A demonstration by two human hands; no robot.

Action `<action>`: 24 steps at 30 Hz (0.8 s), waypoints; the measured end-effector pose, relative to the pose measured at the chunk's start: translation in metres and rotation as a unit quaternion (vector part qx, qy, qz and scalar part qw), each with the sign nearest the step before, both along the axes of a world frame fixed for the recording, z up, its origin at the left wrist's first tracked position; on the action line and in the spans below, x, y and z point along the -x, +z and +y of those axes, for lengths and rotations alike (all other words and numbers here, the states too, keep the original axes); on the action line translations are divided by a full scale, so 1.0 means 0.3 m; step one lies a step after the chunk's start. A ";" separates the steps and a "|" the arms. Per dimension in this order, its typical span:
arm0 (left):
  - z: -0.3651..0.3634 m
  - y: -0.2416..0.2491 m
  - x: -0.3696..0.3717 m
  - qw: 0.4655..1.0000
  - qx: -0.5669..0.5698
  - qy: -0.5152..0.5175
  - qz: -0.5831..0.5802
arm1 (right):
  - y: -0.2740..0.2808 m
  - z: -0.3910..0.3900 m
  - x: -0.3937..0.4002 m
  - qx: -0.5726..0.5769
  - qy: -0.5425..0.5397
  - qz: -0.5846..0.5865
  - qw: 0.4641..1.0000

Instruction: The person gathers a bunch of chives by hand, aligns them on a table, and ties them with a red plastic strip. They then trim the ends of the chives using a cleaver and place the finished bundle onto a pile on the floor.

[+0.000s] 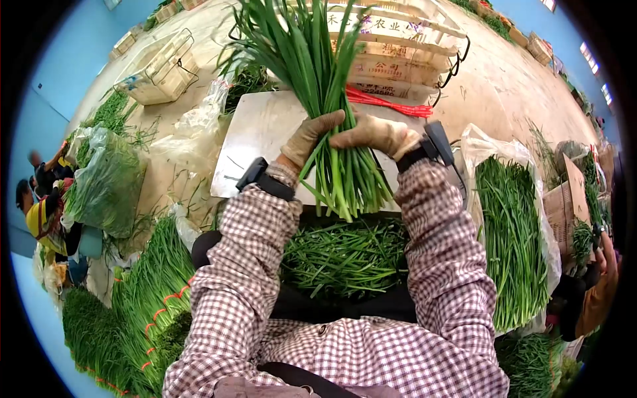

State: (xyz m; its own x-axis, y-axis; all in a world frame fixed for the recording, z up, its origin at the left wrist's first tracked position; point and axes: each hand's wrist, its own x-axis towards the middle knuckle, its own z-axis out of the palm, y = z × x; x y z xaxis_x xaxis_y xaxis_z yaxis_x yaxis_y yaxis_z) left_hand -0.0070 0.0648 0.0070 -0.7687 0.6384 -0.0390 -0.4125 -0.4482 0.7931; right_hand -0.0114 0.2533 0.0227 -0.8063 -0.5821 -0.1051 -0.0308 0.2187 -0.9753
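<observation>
A loose bunch of garlic chives (312, 66) is held up in front of me, leaves pointing away and pale stem ends toward my lap. My left hand (310, 138), in a worn work glove, wraps the bunch from the left. From the other side my gloved right hand (373, 132) closes round the same stems. Under the hands lies a pale board (249, 142). Just beyond the right hand, red ties (391, 103) rest on the board's far edge. Loose chive leaves (345, 255) fill the space below, between my forearms.
Stacked plastic crates (398, 50) stand past the board. To the right is a plastic-lined pile of chives (509, 232); tied chive bundles (156, 285) lie at left. Another crate (159, 69) and a filled plastic bag (109, 182) sit farther left. People work at both sides.
</observation>
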 end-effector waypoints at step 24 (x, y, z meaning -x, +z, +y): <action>-0.120 -0.355 -0.211 0.961 -0.097 0.218 -0.142 | -0.122 -0.294 -0.397 -0.353 -0.242 0.106 0.898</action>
